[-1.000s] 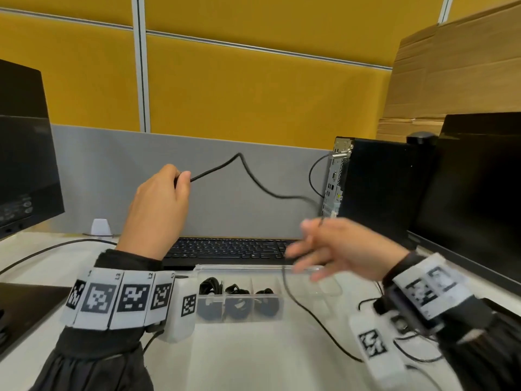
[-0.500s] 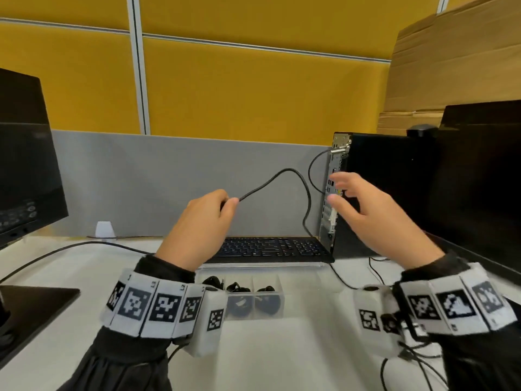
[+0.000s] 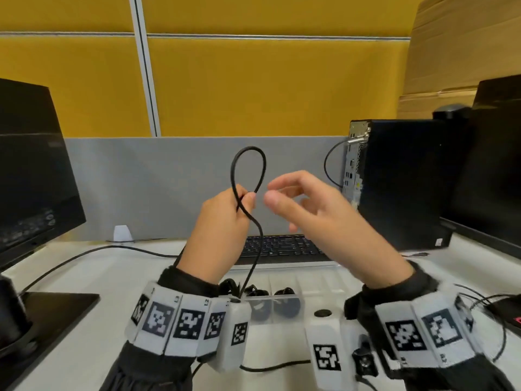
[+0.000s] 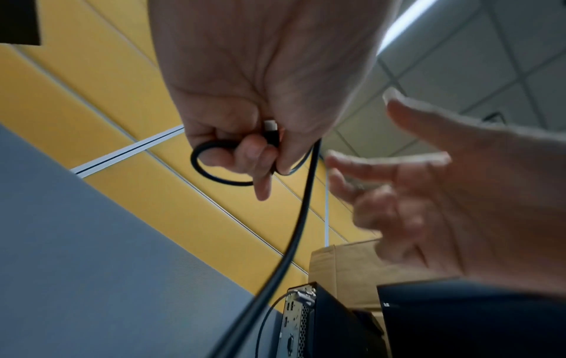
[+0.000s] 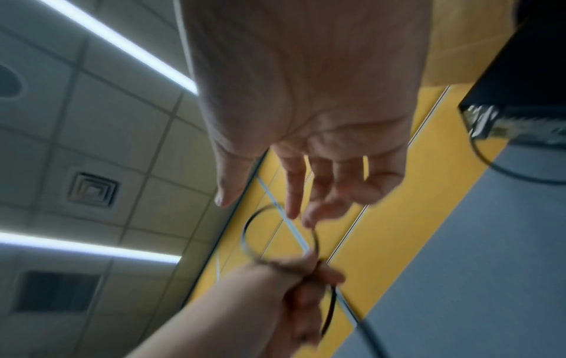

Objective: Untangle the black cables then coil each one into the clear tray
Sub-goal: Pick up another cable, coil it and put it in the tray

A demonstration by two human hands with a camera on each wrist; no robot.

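we've just folded the black cable (image 3: 248, 176) into its first loop, pinched in our left hand (image 3: 225, 221); right hand (image 3: 315, 210) let go (fingers loose, empty), so coiling has begun.

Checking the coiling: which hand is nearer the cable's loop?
Left. The left hand pinches the black cable at the loop's base; the right hand hovers beside it, not touching.

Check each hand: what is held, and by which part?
The left hand pinches the black cable near its plug end, at the crossing of a small loop. The right hand holds nothing; its fingers are relaxed beside the loop.
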